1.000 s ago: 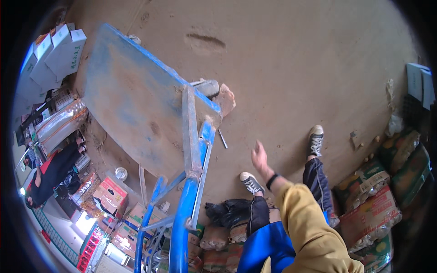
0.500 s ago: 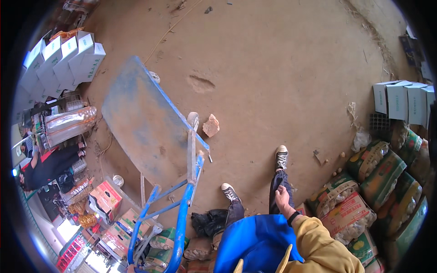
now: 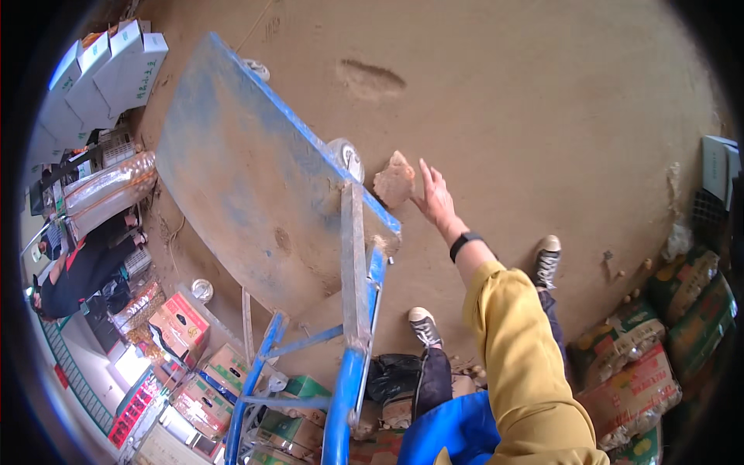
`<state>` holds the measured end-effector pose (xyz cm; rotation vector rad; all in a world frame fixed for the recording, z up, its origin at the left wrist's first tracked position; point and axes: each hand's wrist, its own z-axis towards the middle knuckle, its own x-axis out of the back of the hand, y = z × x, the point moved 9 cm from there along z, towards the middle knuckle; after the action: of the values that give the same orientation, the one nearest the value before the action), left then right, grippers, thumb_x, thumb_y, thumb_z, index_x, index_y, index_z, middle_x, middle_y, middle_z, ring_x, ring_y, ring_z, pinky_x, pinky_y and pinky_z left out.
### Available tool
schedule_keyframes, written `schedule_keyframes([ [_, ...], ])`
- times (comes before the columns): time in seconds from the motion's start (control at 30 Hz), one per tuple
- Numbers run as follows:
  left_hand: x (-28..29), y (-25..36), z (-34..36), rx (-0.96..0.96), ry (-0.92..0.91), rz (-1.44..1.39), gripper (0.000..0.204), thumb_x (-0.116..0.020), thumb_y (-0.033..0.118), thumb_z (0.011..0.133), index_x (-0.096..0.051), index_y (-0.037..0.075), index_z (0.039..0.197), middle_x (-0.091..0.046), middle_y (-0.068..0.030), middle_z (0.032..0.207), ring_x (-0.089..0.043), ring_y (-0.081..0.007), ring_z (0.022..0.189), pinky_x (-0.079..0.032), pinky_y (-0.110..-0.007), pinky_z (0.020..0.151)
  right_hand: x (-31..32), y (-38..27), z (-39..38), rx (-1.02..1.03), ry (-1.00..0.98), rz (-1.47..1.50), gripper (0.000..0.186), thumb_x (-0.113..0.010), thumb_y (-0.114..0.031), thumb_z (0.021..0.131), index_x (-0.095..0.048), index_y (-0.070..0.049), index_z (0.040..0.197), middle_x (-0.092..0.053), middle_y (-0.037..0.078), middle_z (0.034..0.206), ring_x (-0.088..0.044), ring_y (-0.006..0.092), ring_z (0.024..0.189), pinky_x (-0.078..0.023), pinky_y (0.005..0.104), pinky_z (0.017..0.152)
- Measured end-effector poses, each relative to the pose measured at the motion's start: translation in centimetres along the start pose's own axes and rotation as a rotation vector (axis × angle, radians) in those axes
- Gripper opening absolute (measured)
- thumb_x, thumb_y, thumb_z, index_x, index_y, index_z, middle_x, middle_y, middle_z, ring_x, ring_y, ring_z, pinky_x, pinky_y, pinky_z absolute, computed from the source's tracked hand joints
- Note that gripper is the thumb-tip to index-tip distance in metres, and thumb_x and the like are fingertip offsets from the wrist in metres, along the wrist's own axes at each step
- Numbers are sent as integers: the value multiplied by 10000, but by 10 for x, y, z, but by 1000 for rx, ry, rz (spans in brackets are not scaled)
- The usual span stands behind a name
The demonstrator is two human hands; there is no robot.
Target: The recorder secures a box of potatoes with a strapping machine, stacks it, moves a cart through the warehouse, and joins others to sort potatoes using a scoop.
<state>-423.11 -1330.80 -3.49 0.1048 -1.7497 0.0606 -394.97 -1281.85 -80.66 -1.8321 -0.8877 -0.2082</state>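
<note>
My right hand stretches forward, fingers spread, just right of a rough pinkish-brown chunk of stone or broken brick on the dirt floor. Whether the fingertips touch the chunk is hard to tell; nothing is in the palm. Left of the chunk stands a flatbed hand cart with a worn blue deck. Its near wheel is close to the chunk. A blue tubular handle rises from the cart's near end toward me. My left hand is out of view.
White cartons stack at the far left, with a person in dark clothes below them. Printed cardboard boxes stand left of the cart. Filled bags pile at the right. A black plastic bag lies beside my foot.
My right hand has reached forward from near my leg to the chunk, opening its fingers. My view has shifted and leaned closer to the cart. The chunk still lies beside the wheel.
</note>
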Motion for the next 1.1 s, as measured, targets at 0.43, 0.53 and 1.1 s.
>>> schedule_keyframes([
  [0.43, -9, 43, 5, -382, 120, 479, 152, -582, 152, 851, -596, 122, 704, -581, -23, 689, -540, -152, 579, -435, -283, 513, -117, 35, 5, -214, -92, 444, 915, -698, 24, 733, -250, -229, 1489, -500, 197, 1243, -574, 308, 1047, -490, 399, 915],
  [0.53, -3, 41, -1, -397, 124, 475, 156, -577, 152, 855, -596, 118, 704, -580, -27, 693, -539, -151, 579, -434, -282, 512, -126, 23, 6, -234, -243, 977, 922, -685, -41, 740, -193, -165, 1509, -461, 265, 1350, -519, 326, 1212, -457, 374, 984],
  [1.1, 12, -21, -14, -818, -26, 771, 238, -567, 255, 852, -620, 107, 1030, -635, -88, 1034, -589, -270, 1008, -415, -447, 910, 234, 160, -356, -533, -8, 75, 722, -598, -54, 762, -324, -72, 1430, -546, 254, 1212, -534, 399, 1119, -443, 444, 954],
])
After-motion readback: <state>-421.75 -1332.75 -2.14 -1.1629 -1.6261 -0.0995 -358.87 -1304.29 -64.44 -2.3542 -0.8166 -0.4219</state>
